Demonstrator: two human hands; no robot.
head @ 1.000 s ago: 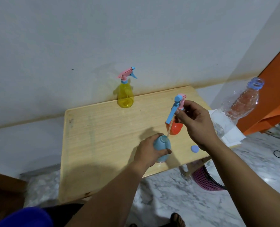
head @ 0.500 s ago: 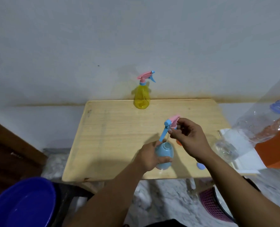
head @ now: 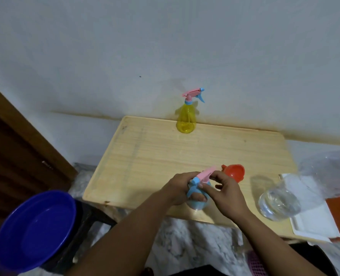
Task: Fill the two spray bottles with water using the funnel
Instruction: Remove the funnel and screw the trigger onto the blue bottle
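Sprayer head (head: 204,175) lowered between fingers (head: 218,179)

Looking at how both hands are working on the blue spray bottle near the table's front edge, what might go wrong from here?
The blue spray bottle stands close to the table edge; if the left hand loosens its grip while the right hand works the pink spray head, it could tip off. The clear water bottle leans at the right and might roll or spill.

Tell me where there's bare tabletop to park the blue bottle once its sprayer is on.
The widest bare wood is the left half of the table, between the yellow spray bottle and the near edge. Bare wood also lies behind the orange funnel. Crowded: the near right, around the clear water bottle, the white tray and both hands.
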